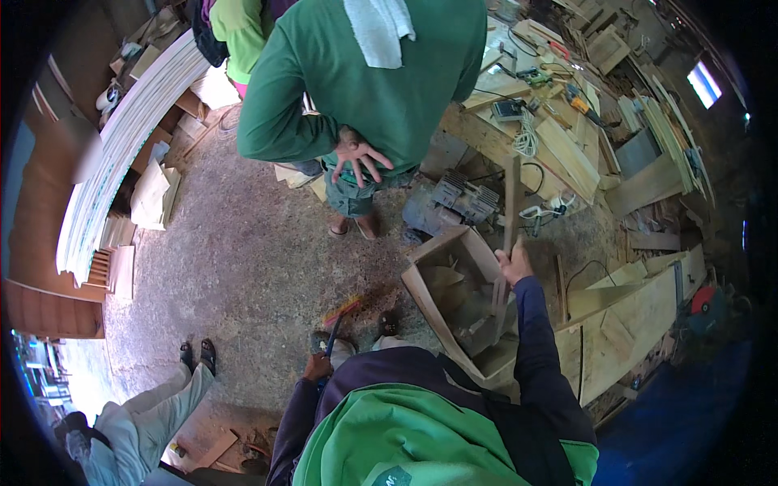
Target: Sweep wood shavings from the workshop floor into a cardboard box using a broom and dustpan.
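My left hand (317,367) is closed round the dark blue handle of a small broom (342,309). Its red and yellow bristles rest on the floor in front of my feet, with dark scraps beside them. With my right hand (514,263) I grip an upright wooden bar (511,198). Below that hand, slats reach down over an open wooden box (420,290); whether bar and box are joined, I cannot tell. Inside the box lie a pale piece and dusty scraps.
A person in a green top (356,89) stands ahead, one hand behind the back. Another person (150,405) is at lower left. Long stacked boards (121,162) line the left. A motor (454,201) sits beyond the box; a cluttered workbench (567,154) stands right.
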The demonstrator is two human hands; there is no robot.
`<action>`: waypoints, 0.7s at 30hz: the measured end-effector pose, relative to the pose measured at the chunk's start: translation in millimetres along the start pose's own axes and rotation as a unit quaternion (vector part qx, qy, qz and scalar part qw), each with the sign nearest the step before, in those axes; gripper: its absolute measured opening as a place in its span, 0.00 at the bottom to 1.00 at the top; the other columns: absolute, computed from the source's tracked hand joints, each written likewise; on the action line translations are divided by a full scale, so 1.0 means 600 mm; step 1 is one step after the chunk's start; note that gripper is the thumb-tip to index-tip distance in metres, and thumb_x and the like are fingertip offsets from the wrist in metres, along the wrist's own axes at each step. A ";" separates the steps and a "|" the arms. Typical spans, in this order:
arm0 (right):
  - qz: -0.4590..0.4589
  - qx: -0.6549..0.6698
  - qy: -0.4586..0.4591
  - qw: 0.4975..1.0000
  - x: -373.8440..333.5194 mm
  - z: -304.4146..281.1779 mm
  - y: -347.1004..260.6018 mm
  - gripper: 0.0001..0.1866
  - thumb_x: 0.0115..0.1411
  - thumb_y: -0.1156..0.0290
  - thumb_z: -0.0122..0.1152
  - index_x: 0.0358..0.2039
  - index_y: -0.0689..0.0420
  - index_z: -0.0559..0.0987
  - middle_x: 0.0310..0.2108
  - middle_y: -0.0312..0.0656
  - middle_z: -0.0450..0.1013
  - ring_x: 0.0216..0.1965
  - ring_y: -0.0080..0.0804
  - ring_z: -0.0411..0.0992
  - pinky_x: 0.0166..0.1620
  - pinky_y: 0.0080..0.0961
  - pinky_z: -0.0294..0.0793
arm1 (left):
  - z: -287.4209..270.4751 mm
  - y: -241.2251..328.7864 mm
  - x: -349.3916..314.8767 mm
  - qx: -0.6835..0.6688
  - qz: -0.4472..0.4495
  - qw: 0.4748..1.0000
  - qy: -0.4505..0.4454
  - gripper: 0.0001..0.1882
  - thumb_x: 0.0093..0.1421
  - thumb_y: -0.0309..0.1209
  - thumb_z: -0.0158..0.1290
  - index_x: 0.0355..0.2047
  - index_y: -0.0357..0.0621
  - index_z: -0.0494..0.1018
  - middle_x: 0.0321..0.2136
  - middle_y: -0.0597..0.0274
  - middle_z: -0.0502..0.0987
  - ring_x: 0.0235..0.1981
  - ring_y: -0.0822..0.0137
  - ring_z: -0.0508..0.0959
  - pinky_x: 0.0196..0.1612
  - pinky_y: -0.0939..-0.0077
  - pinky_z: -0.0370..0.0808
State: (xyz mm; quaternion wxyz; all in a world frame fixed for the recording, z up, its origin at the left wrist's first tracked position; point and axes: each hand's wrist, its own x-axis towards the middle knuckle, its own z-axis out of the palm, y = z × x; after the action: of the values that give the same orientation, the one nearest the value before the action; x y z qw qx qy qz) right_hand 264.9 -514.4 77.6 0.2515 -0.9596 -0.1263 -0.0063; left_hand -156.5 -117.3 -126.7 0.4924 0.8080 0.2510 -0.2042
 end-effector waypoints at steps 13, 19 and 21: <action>0.045 -0.136 0.053 0.988 0.040 -0.079 0.010 0.25 0.53 0.65 0.47 0.46 0.69 0.55 0.22 0.48 0.69 0.23 0.35 0.68 0.28 0.33 0.66 | 0.010 0.030 0.010 -0.003 0.050 0.998 -0.048 0.09 0.49 0.30 0.40 0.24 0.37 0.67 0.12 0.57 0.69 0.12 0.68 0.70 0.13 0.75 0.65; 0.025 0.046 0.056 0.997 -0.002 -0.048 0.003 0.22 0.51 0.64 0.51 0.40 0.67 0.60 0.21 0.50 0.66 0.23 0.38 0.68 0.27 0.32 0.65 | 0.011 0.047 -0.023 -0.391 -0.195 0.899 -0.043 0.05 0.49 0.28 0.40 0.22 0.40 0.64 0.13 0.62 0.66 0.09 0.71 0.63 0.11 0.77 0.62; 0.047 -0.001 0.038 0.998 -0.026 -0.059 -0.005 0.22 0.51 0.64 0.51 0.40 0.67 0.60 0.21 0.50 0.66 0.23 0.37 0.68 0.27 0.31 0.65 | 0.000 0.048 -0.030 -0.418 -0.258 0.870 -0.043 0.06 0.52 0.29 0.40 0.22 0.41 0.62 0.15 0.59 0.66 0.11 0.71 0.64 0.12 0.78 0.62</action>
State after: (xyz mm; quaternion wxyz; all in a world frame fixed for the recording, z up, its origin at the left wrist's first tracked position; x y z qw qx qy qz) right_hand 250.8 -532.9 108.6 0.2547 -0.9639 -0.0717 -0.0307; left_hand -153.2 -132.1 -96.3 0.7241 0.4239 0.4909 -0.2345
